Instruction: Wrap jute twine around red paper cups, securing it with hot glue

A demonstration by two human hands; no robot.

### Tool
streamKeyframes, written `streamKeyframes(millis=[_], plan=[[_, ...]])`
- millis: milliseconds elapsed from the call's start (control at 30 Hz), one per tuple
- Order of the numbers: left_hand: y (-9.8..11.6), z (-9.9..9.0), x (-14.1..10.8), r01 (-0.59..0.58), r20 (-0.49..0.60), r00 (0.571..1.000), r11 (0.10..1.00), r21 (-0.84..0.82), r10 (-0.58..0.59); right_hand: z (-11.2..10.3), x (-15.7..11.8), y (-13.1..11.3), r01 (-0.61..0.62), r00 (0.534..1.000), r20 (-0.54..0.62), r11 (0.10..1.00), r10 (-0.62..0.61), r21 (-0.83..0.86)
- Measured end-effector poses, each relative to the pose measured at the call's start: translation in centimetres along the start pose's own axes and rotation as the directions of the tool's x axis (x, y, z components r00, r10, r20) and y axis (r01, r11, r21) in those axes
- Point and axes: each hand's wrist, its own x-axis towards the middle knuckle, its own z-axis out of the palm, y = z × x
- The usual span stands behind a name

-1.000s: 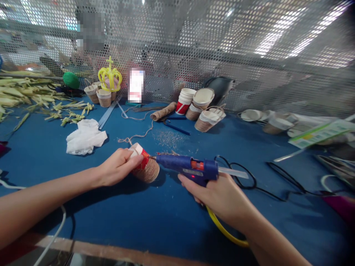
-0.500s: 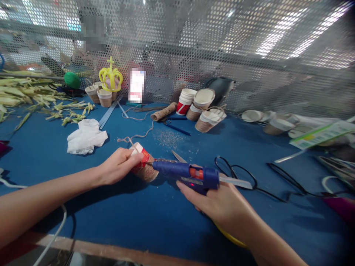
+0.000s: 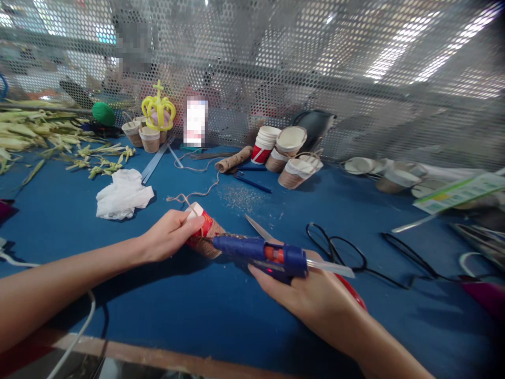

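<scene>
A red and white paper cup [image 3: 208, 225], partly wound with brown twine, lies tilted in my left hand [image 3: 170, 235], whose fingers are closed round its rim end. My right hand [image 3: 305, 292] grips a blue glue gun [image 3: 258, 252] with a clear glue stick [image 3: 333, 267] poking out of its back. The gun's nozzle meets the side of the cup near the twine. A strand of twine [image 3: 205, 193] runs from the cup to a twine roll [image 3: 234, 159]. Scissors [image 3: 256, 227] lie partly hidden behind the gun and my right hand.
Wrapped cups [image 3: 294, 173] and a stack of paper cups [image 3: 265, 145] stand at the back. Crumpled white tissue [image 3: 123, 196], corn husks [image 3: 27, 131] and a yellow crown ornament [image 3: 158, 111] are on the left. A black cord [image 3: 343, 247] lies on the right; a perforated metal screen [image 3: 236, 68] rises behind.
My right hand and the glue gun have shifted slightly left and down, the nozzle moving lower along the cup. A red scissor handle now shows beside my right wrist. My left hand has barely moved.
</scene>
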Motion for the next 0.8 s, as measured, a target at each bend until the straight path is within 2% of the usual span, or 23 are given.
streamKeyframes(millis=[167,400,467,633,700,800], plan=[[0.0,-0.1,0.0,-0.028,-0.009,1.0,0.995,0.093,0.029,-0.5,0.1,0.2,0.008,0.999,0.052,1.0,-0.007,-0.016],[-0.4,-0.2,-0.1,-0.033,-0.058,0.997,0.963,0.266,0.05,-0.8,0.0,2.2,0.045,0.997,0.058,0.999,-0.044,-0.009],[-0.4,-0.2,-0.1,-0.046,-0.053,0.997,0.958,0.284,0.064,-0.6,0.0,2.3,0.004,0.998,0.062,1.0,-0.005,0.017],[-0.2,-0.2,-0.2,-0.052,-0.058,0.996,0.948,0.314,0.074,0.0,0.5,1.6,-0.236,0.972,0.045,0.967,0.232,0.098],[-0.1,-0.2,-0.2,-0.052,-0.063,0.995,0.943,0.33,0.077,0.0,0.6,1.4,-0.255,0.966,0.051,0.963,0.252,0.087],[0.0,-0.1,-0.2,-0.055,-0.066,0.994,0.938,0.342,0.083,0.0,0.5,1.7,-0.22,0.973,0.08,0.975,0.217,0.03]])
